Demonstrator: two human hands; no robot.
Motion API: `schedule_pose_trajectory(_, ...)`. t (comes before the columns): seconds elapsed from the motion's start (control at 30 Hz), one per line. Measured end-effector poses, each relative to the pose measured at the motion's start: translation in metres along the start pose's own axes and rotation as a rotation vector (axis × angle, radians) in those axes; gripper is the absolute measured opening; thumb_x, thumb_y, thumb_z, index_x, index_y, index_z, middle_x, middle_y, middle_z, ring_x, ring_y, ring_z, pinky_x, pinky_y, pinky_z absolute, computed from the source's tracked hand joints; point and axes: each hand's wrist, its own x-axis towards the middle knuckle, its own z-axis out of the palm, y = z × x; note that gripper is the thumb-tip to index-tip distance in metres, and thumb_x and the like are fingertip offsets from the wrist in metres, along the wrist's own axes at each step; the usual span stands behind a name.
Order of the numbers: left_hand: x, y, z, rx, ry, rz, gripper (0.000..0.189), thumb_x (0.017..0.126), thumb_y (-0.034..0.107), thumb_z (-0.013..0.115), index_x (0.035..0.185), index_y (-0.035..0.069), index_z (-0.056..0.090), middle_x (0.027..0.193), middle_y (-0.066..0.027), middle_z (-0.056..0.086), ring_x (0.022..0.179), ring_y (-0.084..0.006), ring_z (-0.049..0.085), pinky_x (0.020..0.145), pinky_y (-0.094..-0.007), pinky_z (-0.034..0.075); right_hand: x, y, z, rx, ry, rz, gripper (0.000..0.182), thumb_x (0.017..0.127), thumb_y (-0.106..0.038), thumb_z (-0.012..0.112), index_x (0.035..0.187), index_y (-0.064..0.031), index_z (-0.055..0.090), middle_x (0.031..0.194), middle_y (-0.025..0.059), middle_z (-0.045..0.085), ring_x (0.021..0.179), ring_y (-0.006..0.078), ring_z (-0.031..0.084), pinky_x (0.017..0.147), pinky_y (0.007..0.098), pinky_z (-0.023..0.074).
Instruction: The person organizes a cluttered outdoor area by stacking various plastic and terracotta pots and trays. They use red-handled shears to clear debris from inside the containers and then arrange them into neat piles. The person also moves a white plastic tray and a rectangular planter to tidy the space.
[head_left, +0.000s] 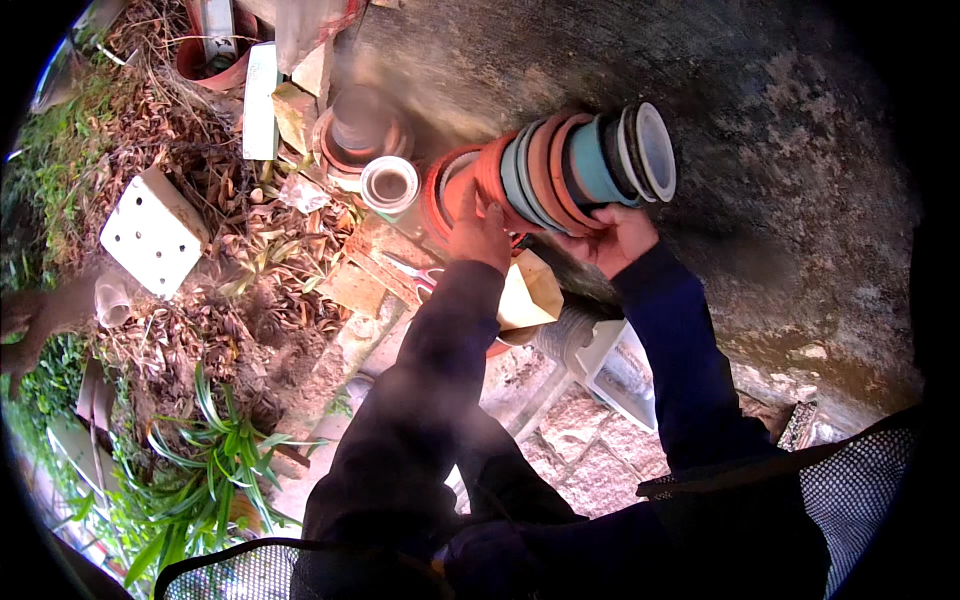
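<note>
A long stack of nested plastic plant pots (532, 172) lies tilted before me, with orange, teal and dark pots and a white-rimmed pot (655, 154) at its right end. My left hand (480, 234) is on the orange pots (457, 191) at the stack's left part, fingers spread along their side. My right hand (616, 236) grips the stack from below, near the teal pot (596, 165). Beneath my left wrist lie scissors (421, 276) with red and white handles. A cream-coloured folded piece (531, 289) is between my forearms.
A stained wall (750, 225) borders the right side. White pots (390, 184) stand left of the stack. A white holed planter (156, 232) sits on dry leaves (232, 270). A pale rectangular container (619, 371) is below my right hand. A long-leaved green plant (225, 446) grows lower left.
</note>
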Motion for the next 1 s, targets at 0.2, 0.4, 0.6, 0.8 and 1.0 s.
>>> schedule_pose_trajectory(0.2, 0.002, -0.008, -0.001, -0.084, 0.049, 0.067, 0.048, 0.089, 0.014, 0.047, 0.135, 0.005, 0.036, 0.081, -0.0191, 0.064, 0.071, -0.0224, 0.064, 0.069, -0.0331, 0.05, 0.014, 0.001, 0.001, 0.056, 0.041, 0.022, 0.036, 0.082, -0.01, 0.042, 0.115, 0.0041, 0.046, 0.111, 0.0209, 0.056, 0.094, 0.033, 0.06, 0.074, 0.0444, 0.055)
schedule_pose_trajectory(0.4, 0.034, -0.06, -0.032, -0.057, 0.171, 0.149, 0.051, 0.086, 0.016, 0.053, 0.134, 0.007, 0.038, 0.085, -0.0147, 0.061, 0.065, -0.0205, 0.063, 0.052, -0.0333, 0.053, 0.018, 0.007, 0.013, 0.066, -0.019, 0.05, 0.032, 0.084, -0.017, 0.048, 0.109, 0.0037, 0.05, 0.1, 0.0187, 0.059, 0.087, 0.0353, 0.061, 0.067, 0.042, 0.0535)
schedule_pose_trajectory(0.6, -0.02, -0.065, -0.114, -0.311, 0.162, -0.3, 0.047, 0.089, 0.026, 0.055, 0.13, 0.01, 0.04, 0.081, -0.0121, 0.058, 0.057, -0.0208, 0.06, 0.041, -0.0332, 0.049, 0.003, 0.016, -0.016, 0.038, 0.198, -0.171, 0.03, 0.082, -0.029, 0.062, 0.1, -0.0068, 0.052, 0.084, 0.0101, 0.056, 0.081, 0.0318, 0.062, 0.061, 0.0424, 0.0488)
schedule_pose_trajectory(0.8, -0.086, -0.154, -0.22, -0.234, 0.38, -0.525, 0.048, 0.088, 0.033, 0.054, 0.131, 0.016, 0.041, 0.091, -0.0143, 0.058, 0.065, -0.024, 0.06, 0.045, -0.0395, 0.052, -0.015, 0.061, -0.019, 0.165, 0.444, -0.202, 0.024, 0.083, -0.026, 0.06, 0.096, -0.0079, 0.052, 0.085, 0.0064, 0.054, 0.076, 0.0264, 0.061, 0.062, 0.0348, 0.0485)
schedule_pose_trajectory(1.0, -0.132, -0.166, -0.251, -0.257, 0.46, -0.634, 0.048, 0.089, 0.025, 0.05, 0.134, 0.015, 0.036, 0.077, -0.007, 0.052, 0.054, -0.018, 0.053, 0.04, -0.0342, 0.049, -0.006, 0.169, -0.07, -0.012, 0.396, 0.15, 0.017, 0.081, -0.017, 0.063, 0.093, -0.0095, 0.054, 0.08, 0.0071, 0.058, 0.07, 0.0258, 0.062, 0.055, 0.0362, 0.0502)
